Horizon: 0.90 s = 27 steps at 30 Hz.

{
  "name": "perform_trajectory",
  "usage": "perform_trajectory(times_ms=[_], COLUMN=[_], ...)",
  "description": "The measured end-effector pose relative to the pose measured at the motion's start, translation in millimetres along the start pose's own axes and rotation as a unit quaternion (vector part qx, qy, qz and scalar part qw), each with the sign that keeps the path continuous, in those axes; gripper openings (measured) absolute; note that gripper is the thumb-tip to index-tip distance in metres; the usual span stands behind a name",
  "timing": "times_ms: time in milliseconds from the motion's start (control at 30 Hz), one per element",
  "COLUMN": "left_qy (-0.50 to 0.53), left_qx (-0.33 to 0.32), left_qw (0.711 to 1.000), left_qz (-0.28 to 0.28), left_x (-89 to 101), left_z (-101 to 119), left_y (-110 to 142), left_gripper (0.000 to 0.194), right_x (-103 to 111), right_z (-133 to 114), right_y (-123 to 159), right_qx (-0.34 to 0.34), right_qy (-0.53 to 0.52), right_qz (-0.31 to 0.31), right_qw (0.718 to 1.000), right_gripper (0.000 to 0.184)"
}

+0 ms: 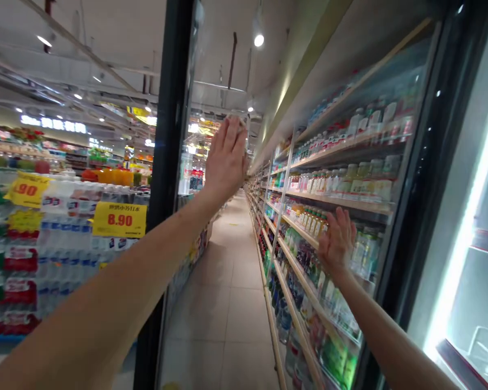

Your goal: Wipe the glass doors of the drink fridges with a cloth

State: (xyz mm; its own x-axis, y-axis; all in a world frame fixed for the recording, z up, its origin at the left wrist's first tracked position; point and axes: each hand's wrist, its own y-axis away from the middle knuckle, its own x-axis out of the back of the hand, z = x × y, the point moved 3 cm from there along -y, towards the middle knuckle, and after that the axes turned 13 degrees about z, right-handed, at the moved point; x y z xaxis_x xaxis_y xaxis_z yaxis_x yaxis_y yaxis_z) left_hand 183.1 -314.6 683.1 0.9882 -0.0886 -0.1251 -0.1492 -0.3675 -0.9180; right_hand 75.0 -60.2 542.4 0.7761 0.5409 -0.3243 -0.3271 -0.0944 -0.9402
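A tall glass door with a black frame stands before me. My left hand is raised high against the glass, its fingers stretched out and lying flat. At its fingertips a small pale patch shows; whether it is a cloth or a reflection I cannot tell. My right hand is lower and further right, at the glass in front of the bottle shelves. Its fingers are apart and loosely bent, with nothing seen in them.
Shelves of bottled drinks run along the right side, seen through the glass. A lit cooler interior is at far right. Stacked bottle packs with yellow price signs stand at left. A tiled aisle floor stretches ahead.
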Motion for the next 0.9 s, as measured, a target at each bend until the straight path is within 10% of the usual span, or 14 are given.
perform_trajectory(times_ms=[67,233,433,500,700,900], left_qy=[0.004,0.092,-0.028,-0.029,0.058,-0.065], left_qx=[-0.018,-0.316,0.031,0.061,-0.287,0.083], left_qw=[1.0,0.934,0.999,0.997,0.951,0.994], left_qz=[-0.013,-0.141,0.004,0.027,-0.101,0.01], left_x=[-1.4,-7.1,7.4,7.1,-2.9,9.2], left_z=[13,85,-3,2,71,-15], left_y=[11,67,2,4,54,-10], left_gripper=[0.062,0.054,0.057,0.058,0.055,0.052], right_x=[1,2,2,2,2,-1], right_z=[-1,-3,-4,-4,-6,-4], right_y=[-1,-3,-3,-3,-3,-1], right_qx=[0.0,0.0,-0.003,-0.003,0.006,0.0], right_qy=[-0.01,-0.02,-0.018,-0.016,-0.01,-0.011], right_qz=[0.007,0.018,0.019,0.019,0.023,0.016], right_qw=[1.0,1.0,1.0,1.0,1.0,1.0], right_gripper=[0.049,0.046,0.046,0.047,0.047,0.048])
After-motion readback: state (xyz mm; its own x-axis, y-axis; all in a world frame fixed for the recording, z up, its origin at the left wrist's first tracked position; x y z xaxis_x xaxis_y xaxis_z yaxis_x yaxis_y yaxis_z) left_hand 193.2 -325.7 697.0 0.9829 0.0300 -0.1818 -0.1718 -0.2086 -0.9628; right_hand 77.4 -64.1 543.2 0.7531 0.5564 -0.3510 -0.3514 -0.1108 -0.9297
